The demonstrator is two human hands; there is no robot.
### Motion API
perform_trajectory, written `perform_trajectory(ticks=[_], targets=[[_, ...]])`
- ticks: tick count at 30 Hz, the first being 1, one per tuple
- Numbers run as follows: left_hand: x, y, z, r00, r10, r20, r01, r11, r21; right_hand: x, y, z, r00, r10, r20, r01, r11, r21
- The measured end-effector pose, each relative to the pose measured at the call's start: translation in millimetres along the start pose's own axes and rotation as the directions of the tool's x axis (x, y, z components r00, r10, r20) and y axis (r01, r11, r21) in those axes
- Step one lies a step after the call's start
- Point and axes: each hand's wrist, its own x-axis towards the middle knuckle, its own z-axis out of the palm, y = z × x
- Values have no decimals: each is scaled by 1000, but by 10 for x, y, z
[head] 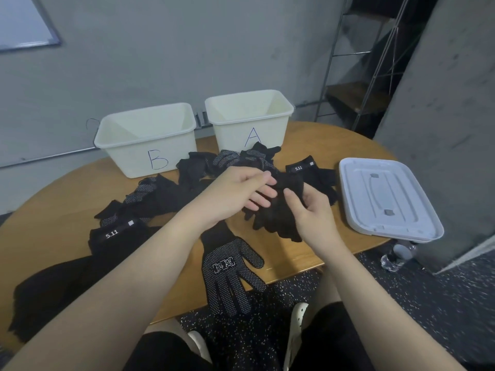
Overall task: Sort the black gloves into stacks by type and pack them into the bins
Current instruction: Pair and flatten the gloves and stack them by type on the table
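- Right hand pinches a plain black glove between thumb and curled fingers, held just above the wooden table, mid-table, in front of bin A.
- Left hand has its fingers straight, relaxed, touching the same glove at the cuff end; not gripping.
- Both bins look empty; bin B sits left of A. Packing not started, sorting at an early stage by the look of it.
- Loose glove pile lies in front of the bins; one dotted-palm glove lies flat at the near edge, a 5.11-tagged glove to its left, another 5.11 glove to the right.
- Step in hand: likely identify the type, flatten the glove.
- Doing it well: smooth it with the left palm, fingers aligned, lay it on a matching stack only; keep plain, dotted and 5.11 types well apart.
- Risk: black on black, types easily mixed; check texture and tag before placing.
- White lid at right stays out of the work.
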Motion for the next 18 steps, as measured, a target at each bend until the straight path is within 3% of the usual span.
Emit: perform_trajectory(ticks=[3,7,10,18], targets=[[114,-179,-21,973,23,-232,0,995,100,11,-12,-143,989,111,94,-117,991,63],[162,-385,23,988,-149,-49,144,985,-91,23,-23,-288,952,189,240,-228,962,148],[163,-471,143,982,-148,118,172,957,-235,40,21,-366,927,217,308,-264,957,122],[359,-745,410,971,-239,-14,217,903,-371,60,366,-497,828,387,405,-427,904,10]])
